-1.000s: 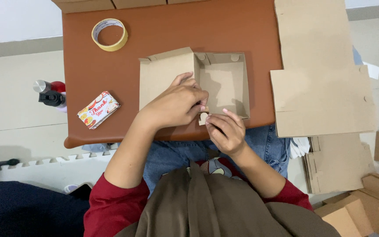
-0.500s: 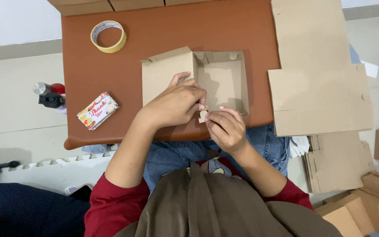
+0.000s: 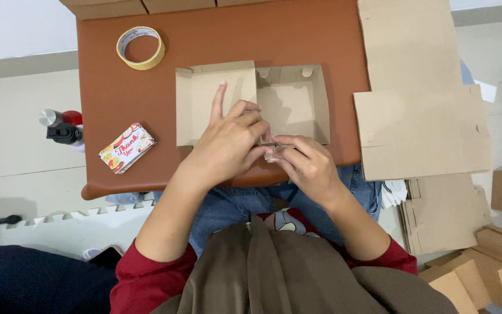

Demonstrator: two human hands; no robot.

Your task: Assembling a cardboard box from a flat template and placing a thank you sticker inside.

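Observation:
An open brown cardboard box [image 3: 297,99] with its lid folded out to the left lies on the brown table [image 3: 204,35]. My left hand [image 3: 228,139] rests over the box's near edge, index finger raised over the lid. My right hand [image 3: 303,163] meets it at the near wall. Both pinch a small pale piece [image 3: 273,152] between the fingertips; what it is cannot be told.
A roll of yellow tape [image 3: 140,47] lies at the table's far left, a small printed card pack [image 3: 126,147] at the near left. Flat cardboard sheets [image 3: 419,116] overhang the right side. Folded boxes [image 3: 483,261] pile on the floor at right; bottles [image 3: 62,125] stand left.
My hands stay at the box's near edge. The left index finger has lifted off the lid and points up. The small piece sits between both hands' fingertips.

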